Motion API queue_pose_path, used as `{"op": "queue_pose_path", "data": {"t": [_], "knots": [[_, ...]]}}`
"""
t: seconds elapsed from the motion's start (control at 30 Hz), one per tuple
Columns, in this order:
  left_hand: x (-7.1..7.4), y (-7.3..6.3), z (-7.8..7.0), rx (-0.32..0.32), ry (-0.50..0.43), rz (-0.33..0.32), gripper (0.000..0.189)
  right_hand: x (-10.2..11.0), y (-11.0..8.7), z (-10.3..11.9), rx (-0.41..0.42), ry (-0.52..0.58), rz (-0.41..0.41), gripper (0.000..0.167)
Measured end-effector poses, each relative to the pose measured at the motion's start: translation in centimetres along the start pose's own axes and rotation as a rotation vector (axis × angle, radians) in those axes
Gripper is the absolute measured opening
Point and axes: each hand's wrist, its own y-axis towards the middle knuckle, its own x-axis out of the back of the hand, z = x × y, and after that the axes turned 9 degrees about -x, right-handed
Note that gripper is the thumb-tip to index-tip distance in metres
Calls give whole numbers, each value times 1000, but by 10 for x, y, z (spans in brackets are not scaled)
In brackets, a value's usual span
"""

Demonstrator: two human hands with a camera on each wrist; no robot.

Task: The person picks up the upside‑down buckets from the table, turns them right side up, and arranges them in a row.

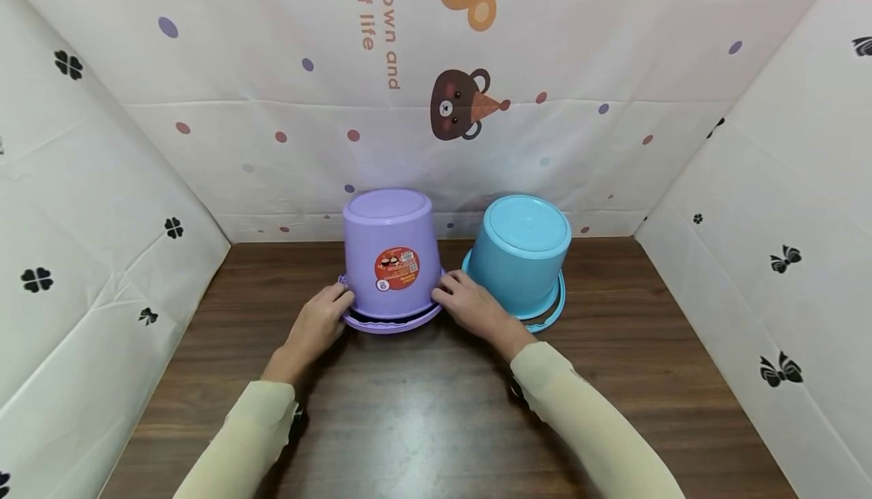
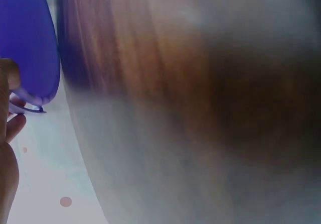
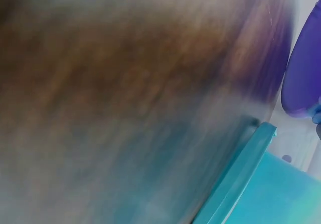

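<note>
A purple bucket point(image 1: 368, 257) with a round red label point(image 1: 397, 269) stands upside down near the back wall, its base facing up. My left hand point(image 1: 320, 321) grips its rim on the left side, thumb and fingertips on either side of the edge in the left wrist view. On the right side, my right hand point(image 1: 473, 304) holds the rim, with its far fingers hidden. The bucket's purple handle point(image 1: 395, 326) hangs around the front, just below the rim. Close to my right hand sits a light blue bucket point(image 1: 521, 272), also upside down.
The blue bucket's handle point(image 1: 553, 313) loops out at its front right. A brown wood-grain table point(image 1: 402, 423) lies under everything. A printed sheet point(image 1: 306, 158) covers the back, and patterned white sheets rise at both sides.
</note>
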Motion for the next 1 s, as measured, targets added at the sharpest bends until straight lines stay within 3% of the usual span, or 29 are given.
{"op": "queue_pose_path", "data": {"t": [0.2,0.47,0.83,1.0], "knots": [[6,1,-7,-4,-2,-22,21,8,-4,3,25,10,-27,12],[25,8,-15,19,-29,-29,20,21,-7,6,3,54,-39,13],[40,20,-22,68,-154,-194,27,38,-7,9,-54,182,-53,18],[46,24,-25,85,-188,-219,28,43,-9,11,-54,236,-50,20]]}}
